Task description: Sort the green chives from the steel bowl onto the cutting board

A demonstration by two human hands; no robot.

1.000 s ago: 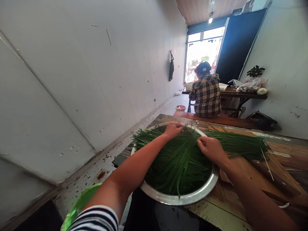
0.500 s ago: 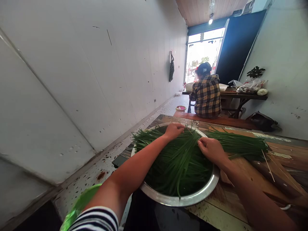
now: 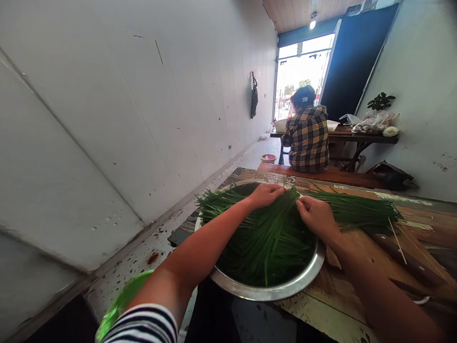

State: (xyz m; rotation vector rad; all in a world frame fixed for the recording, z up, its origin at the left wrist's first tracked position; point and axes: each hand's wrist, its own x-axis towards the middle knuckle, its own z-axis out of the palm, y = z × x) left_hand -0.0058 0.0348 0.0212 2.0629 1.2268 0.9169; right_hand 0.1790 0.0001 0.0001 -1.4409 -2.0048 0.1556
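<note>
A wide metal basin (image 3: 317,267) is filled with long green garlic chives (image 3: 267,247). Over its far rim, my left hand (image 3: 267,194) has its fingers pinched together at the upper ends of the chives. Just to its right, my right hand (image 3: 317,215) is closed, thumb against fingers, on the same gathered ends. The leaves fan down from between both hands into the basin. Another bundle of garlic chives (image 3: 360,209) lies on the wooden table (image 3: 424,214) beyond my right hand.
A brown riveted handle (image 3: 403,257) and a thin pale stick (image 3: 398,242) lie at right. A green bag-lined bin (image 3: 123,300) stands low at left, near the wall (image 3: 107,143). Ahead, a person in a plaid shirt (image 3: 309,138) sits on a red bench (image 3: 342,180).
My left hand has shifted right, closer to my right hand. The gathered chive ends between the hands now stand slightly higher, in a tighter bunch.
</note>
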